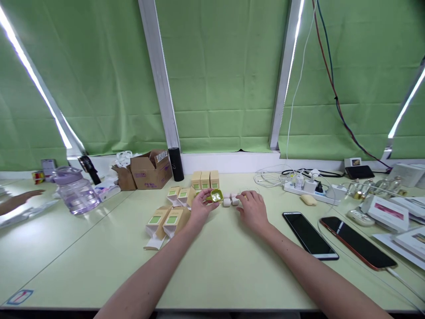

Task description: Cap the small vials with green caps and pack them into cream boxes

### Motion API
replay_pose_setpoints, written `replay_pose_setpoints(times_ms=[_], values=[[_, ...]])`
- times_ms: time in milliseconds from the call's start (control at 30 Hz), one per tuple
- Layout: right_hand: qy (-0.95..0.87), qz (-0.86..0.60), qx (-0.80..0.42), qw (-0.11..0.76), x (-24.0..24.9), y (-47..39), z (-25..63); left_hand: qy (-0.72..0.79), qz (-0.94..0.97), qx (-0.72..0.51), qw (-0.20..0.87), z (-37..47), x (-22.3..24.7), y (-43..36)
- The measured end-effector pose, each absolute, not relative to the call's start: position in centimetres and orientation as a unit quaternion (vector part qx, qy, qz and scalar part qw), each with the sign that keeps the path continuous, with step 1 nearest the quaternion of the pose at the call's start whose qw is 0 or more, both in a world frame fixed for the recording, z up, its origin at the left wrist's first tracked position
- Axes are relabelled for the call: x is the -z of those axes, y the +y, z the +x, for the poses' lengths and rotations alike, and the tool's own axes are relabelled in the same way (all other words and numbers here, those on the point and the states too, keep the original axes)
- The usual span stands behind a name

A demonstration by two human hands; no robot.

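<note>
My left hand (200, 209) is closed around a small yellow-green square cup (217, 195), its open side tilted toward me. Just right of it, several small white rounded blocks (226, 202) sit close together on the table. My right hand (253, 209) has its thumb and index finger at the right-hand white block (235, 200), pinching it at the side. Opened kraft-paper boxes with green labels (177, 220) lie left of my left hand, flaps toward me. Behind my left hand stand several upright closed kraft boxes (205, 180).
A cardboard carton (151, 172), a black cylinder (176, 165) and a purple water jug (77, 191) stand left. Two phones (310, 235), a power strip (310, 191), loose cables, glass bottles and white boxes (387, 213) lie right. Another person's hand (23, 199) shows far left.
</note>
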State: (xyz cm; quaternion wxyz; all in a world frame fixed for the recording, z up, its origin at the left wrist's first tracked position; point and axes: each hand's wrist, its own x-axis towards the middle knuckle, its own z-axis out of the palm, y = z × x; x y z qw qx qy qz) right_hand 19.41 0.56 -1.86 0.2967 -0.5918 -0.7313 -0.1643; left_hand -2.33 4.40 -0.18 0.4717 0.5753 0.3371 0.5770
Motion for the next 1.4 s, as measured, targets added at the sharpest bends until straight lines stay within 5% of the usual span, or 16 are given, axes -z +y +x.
replay_pose_setpoints(times_ms=[333, 567, 700, 833, 1000, 1400], values=[[-0.751, -0.593, 0.210, 0.200, 1.4, 3.4, 18.8, 0.337, 0.559, -0.574, 0.494, -2.3, 0.2, 4.1], [-0.728, -0.599, 0.200, 0.265, 1.2, 2.6, 19.1, 0.363, 0.558, -0.574, 0.477, -2.4, 0.3, 4.3], [-0.655, -0.586, 0.043, 0.475, 0.6, 2.2, 19.0, 0.356, 0.559, -0.598, 0.451, -2.5, 0.1, 4.4], [-0.534, -0.433, -0.342, 0.641, 1.1, 1.7, 18.2, 0.348, 0.563, -0.600, 0.449, -2.7, 0.1, 4.4], [-0.414, -0.315, -0.546, 0.657, 2.1, 0.4, 17.3, 0.339, 0.569, -0.597, 0.452, -2.6, -0.1, 4.1], [-0.420, -0.252, -0.611, 0.623, 1.1, -1.6, 16.7, 0.317, 0.571, -0.591, 0.473, -2.6, -0.3, 3.7]])
